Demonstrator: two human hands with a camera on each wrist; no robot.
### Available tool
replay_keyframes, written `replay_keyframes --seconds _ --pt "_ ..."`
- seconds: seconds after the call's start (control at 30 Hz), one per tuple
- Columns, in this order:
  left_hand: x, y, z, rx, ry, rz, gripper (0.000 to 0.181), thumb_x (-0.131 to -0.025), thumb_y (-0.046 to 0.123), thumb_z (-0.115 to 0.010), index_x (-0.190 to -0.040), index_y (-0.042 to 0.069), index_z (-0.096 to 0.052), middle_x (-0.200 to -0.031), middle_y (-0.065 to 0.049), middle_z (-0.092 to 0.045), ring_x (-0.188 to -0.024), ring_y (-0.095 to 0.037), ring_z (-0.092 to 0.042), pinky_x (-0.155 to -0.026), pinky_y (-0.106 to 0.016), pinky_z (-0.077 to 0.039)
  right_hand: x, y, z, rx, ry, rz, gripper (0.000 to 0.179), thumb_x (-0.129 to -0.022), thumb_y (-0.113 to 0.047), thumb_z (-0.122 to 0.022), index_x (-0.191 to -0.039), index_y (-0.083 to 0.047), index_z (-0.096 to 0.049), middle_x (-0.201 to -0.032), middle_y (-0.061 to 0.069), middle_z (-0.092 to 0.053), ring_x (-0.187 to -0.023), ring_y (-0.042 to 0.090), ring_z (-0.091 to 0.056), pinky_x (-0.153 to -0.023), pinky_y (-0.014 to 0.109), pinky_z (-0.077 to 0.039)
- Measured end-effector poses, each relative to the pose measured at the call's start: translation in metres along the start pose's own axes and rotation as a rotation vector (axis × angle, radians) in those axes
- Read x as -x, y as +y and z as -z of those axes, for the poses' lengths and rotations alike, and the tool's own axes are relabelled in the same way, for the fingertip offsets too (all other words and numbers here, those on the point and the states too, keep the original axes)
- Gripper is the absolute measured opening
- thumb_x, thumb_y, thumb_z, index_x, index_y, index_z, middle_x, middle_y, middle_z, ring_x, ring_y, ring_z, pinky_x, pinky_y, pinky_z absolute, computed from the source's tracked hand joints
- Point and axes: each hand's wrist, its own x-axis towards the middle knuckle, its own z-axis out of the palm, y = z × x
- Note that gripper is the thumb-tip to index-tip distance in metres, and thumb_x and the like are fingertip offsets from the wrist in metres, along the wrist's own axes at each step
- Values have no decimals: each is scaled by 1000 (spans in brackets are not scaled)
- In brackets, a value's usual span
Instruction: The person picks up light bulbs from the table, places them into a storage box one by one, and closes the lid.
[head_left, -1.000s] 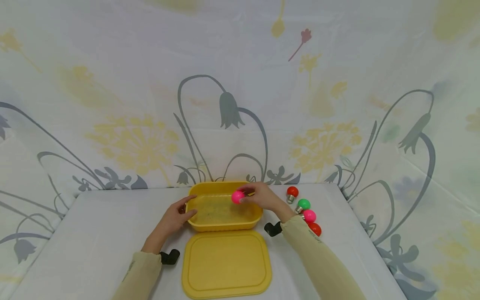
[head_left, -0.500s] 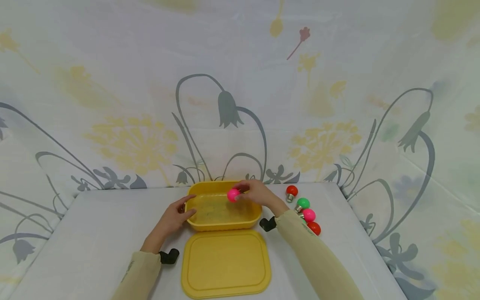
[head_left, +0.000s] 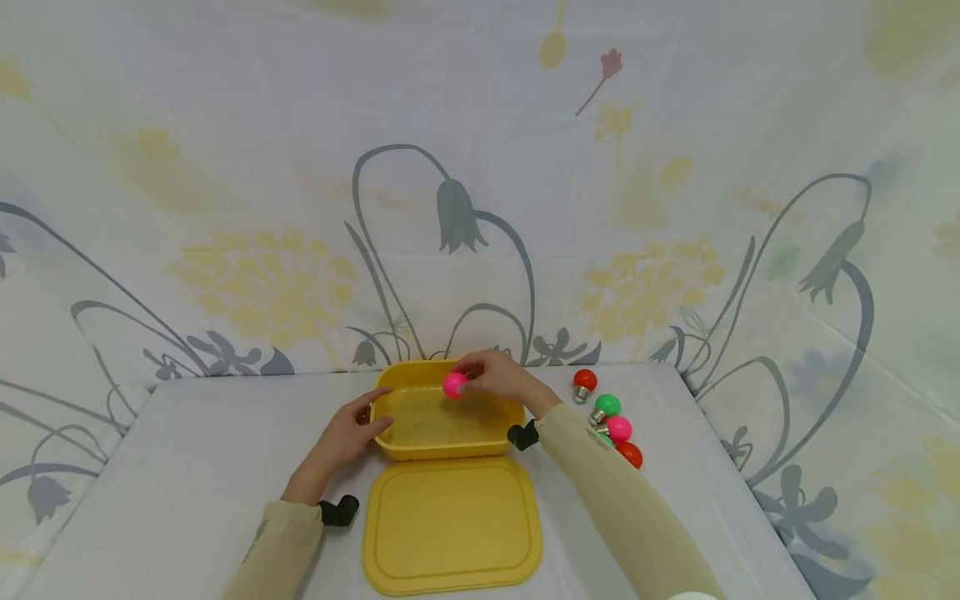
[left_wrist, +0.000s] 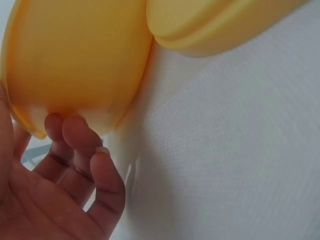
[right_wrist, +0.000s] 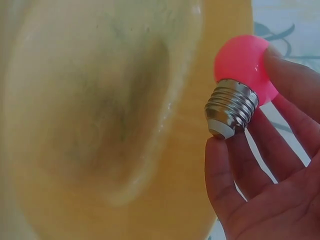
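Observation:
My right hand pinches a pink light bulb over the yellow plastic container. In the right wrist view, the thumb lies on the pink globe and a fingertip meets the base end of the silver screw cap. The left hand holds the container's left end, its fingers curved around the rim; in the left wrist view the fingertips are against the end wall. Nothing lies inside the container. A flat yellow lid rests on the table in front of it.
Right of the container lie a red bulb, a green bulb, another pink bulb and a second red bulb; more green shows partly hidden among them. A white cloth covers the table. Behind hangs a flowered curtain.
My right hand has carried the pink light bulb leftward and slightly farther back over the container. The left hand has kept its place at the container's left end.

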Motion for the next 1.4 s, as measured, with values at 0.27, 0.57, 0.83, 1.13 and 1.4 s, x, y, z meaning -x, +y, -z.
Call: replay_keyframes --seconds 0.27,0.57,0.83,1.13,1.4 --pt "0 1 0 3 -4 2 51 -96 21 -67 -144 11 -53 -83 -7 -43 -78 -22 -42 -65 -31 -35 -9 3 2 -58 -73 6 33 -88 -10 -74 -120 -5 -70 -114 5 -69 -104 21 -62 -96 36 -48" --pt "0 2 -1 4 -4 7 51 -95 20 -67 -144 11 -53 -83 -7 -42 -78 -21 -41 -64 -30 -34 -10 2 -5 -79 -135 7 35 -88 -11 -73 -122 -3 -70 -117 7 -69 -105 21 -63 -96 33 -48" --pt "0 1 -1 -2 1 16 52 -95 21 -67 -144 11 -52 -83 -7 -42 -78 -22 -42 -64 -29 -35 -15 -3 -12 -24 -174 10 35 -89 -12 -72 -123 -5 -70 -116 4 -69 -107 19 -64 -96 31 -48" --pt "-1 -2 -2 8 6 -16 51 -95 21 -68 -143 10 -53 -81 -7 -41 -76 -22 -41 -63 -29 -33 -28 1 -17 -38 -211 54 34 -88 -13 -74 -122 -8 -71 -114 0 -70 -104 15 -65 -93 27 -49" --pt "-3 -4 -2 16 3 -23 50 -95 20 -68 -142 11 -54 -80 -6 -40 -76 -22 -41 -63 -29 -34 -34 3 -27 -76 -218 55 38 -88 -10 -74 -125 -3 -68 -118 6 -69 -106 17 -64 -93 27 -49"
